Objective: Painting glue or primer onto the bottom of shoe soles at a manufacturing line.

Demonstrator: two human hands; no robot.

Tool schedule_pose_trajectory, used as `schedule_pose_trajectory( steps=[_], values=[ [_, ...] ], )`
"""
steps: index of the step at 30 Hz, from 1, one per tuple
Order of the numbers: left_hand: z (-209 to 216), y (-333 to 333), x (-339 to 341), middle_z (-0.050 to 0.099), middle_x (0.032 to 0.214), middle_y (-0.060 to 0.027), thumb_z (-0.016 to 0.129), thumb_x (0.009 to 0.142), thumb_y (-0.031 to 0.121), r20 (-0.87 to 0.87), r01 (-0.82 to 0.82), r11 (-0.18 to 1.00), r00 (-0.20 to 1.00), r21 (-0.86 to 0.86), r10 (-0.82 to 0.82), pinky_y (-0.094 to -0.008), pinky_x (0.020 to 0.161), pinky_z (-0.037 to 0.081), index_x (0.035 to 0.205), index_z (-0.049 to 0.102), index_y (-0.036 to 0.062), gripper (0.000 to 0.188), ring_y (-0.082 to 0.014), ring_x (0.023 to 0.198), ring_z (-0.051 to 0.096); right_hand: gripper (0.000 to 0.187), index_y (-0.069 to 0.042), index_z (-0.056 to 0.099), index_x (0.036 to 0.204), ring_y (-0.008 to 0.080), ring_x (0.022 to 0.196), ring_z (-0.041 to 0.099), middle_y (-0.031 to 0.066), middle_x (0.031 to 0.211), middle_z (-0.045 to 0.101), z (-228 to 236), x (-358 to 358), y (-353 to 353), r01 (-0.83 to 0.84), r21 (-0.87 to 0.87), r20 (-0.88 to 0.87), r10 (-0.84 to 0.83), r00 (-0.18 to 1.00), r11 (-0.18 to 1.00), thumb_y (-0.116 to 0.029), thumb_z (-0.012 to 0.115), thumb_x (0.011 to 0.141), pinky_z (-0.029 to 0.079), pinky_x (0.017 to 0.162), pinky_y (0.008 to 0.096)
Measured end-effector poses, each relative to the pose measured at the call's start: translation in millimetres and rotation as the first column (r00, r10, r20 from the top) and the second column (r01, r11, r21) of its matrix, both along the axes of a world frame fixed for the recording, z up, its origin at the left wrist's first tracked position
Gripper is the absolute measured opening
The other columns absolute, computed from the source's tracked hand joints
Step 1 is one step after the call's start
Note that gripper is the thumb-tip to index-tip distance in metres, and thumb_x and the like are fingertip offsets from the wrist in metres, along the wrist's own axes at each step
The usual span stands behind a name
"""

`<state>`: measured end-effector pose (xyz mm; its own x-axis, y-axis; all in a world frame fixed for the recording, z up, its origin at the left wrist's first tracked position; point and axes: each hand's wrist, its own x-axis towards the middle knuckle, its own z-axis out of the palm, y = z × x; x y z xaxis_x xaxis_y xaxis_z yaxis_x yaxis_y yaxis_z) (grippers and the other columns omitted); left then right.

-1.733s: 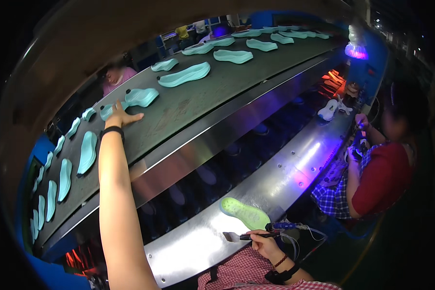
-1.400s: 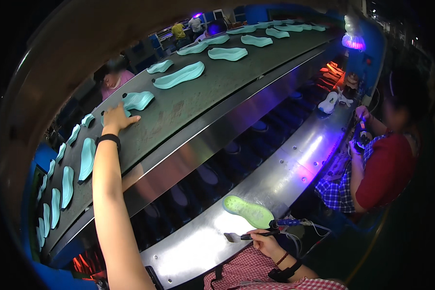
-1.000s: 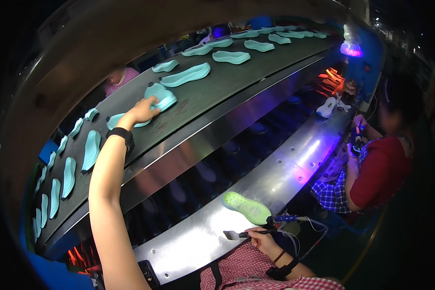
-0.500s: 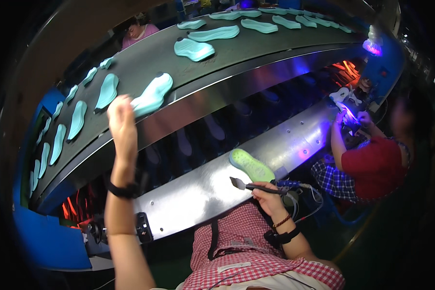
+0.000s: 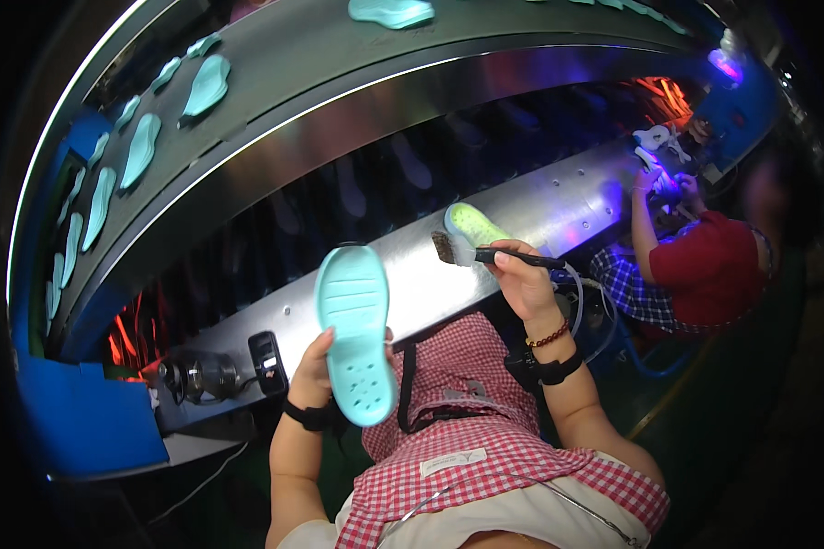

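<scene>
In my left hand [image 5: 314, 364] is a light turquoise shoe sole [image 5: 355, 320], gripped round its middle and held up over the near edge of the metal shelf, its grooved and holed face toward me. My right hand [image 5: 524, 279] is closed on the black handle of a flat brush [image 5: 456, 250]; its dark bristles point left. Behind the brush a yellow-green sole [image 5: 471, 222] lies on the shelf, partly hidden by the brush and my hand.
The shiny metal shelf [image 5: 412, 284] runs below a dark conveyor belt [image 5: 275, 69] carrying several turquoise soles [image 5: 141, 151]. A glass jar [image 5: 212, 375] and a black device [image 5: 267, 362] are at the left end. A co-worker in red [image 5: 705, 265] sits at right, hands under purple light.
My left hand has taken a turquoise sole off the belt and brought it down in front of me. The brush in my right hand has risen slightly, and the view has tilted lower.
</scene>
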<state>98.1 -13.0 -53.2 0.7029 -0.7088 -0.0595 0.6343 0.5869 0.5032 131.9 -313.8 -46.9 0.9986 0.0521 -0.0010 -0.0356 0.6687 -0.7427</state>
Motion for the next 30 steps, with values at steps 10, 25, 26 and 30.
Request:
schedule_pose_trajectory(
  steps=[10, 25, 26, 30],
  values=[
    [-21.4, -44.6, -22.3, 0.054, 0.106, -0.0182, 0.017, 0.077, 0.074, -0.266, -0.402, 0.909, 0.893, -0.108, 0.363, -0.054, 0.085, 0.042, 0.124, 0.042, 0.0085, 0.084, -0.035, 0.092, 0.056, 0.02, 0.003, 0.062, 0.094, 0.0122, 0.081, 0.06, 0.0094, 0.087, 0.064, -2.2, 1.5, 87.6, -0.314, -0.319, -0.073, 0.307, 0.949, 0.894, -0.002, 0.064, 0.075, 0.047, 0.075, 0.0231],
    [-30.3, -12.0, -12.2, 0.058, 0.097, -0.0128, 0.018, 0.085, 0.063, -0.129, -0.67, 0.735, 0.723, 0.104, 0.678, -0.0432, 0.081, 0.046, 0.112, 0.049, 0.0065, 0.07, -0.0276, 0.087, 0.057, 0.02, -0.004, 0.067, 0.083, 0.0196, 0.071, 0.061, 0.0118, 0.075, 0.064, 35.9, -27.5, 97.5, -0.185, -0.91, 0.138, 0.692, 0.709, 0.372, -0.014, 0.067, 0.065, 0.047, 0.066, 0.0286],
    [-23.0, -8.1, -13.1, 0.058, 0.096, -0.0135, 0.018, 0.084, 0.065, -0.13, -0.64, 0.764, 0.753, 0.084, 0.645, -0.044, 0.081, 0.046, 0.112, 0.049, 0.0059, 0.073, -0.0288, 0.086, 0.057, 0.02, -0.003, 0.067, 0.084, 0.0171, 0.07, 0.061, 0.0107, 0.076, 0.065, 38.9, -26.5, 89.0, -0.308, -0.896, 0.027, 0.732, 0.68, 0.319, -0.013, 0.068, 0.066, 0.047, 0.065, 0.027],
    [-2.2, -19.6, -21.4, 0.059, 0.099, -0.0158, 0.016, 0.08, 0.069, -0.219, -0.581, 0.813, 0.789, 0.039, 0.574, -0.0449, 0.079, 0.046, 0.116, 0.048, 0.006, 0.08, -0.0318, 0.086, 0.057, 0.019, 0.001, 0.065, 0.091, 0.0114, 0.073, 0.06, 0.0092, 0.082, 0.065, 65.4, -24.6, 89.0, -0.416, -0.68, 0.009, 0.574, 0.819, 0.603, -0.007, 0.066, 0.074, 0.048, 0.067, 0.0222]
  ],
)
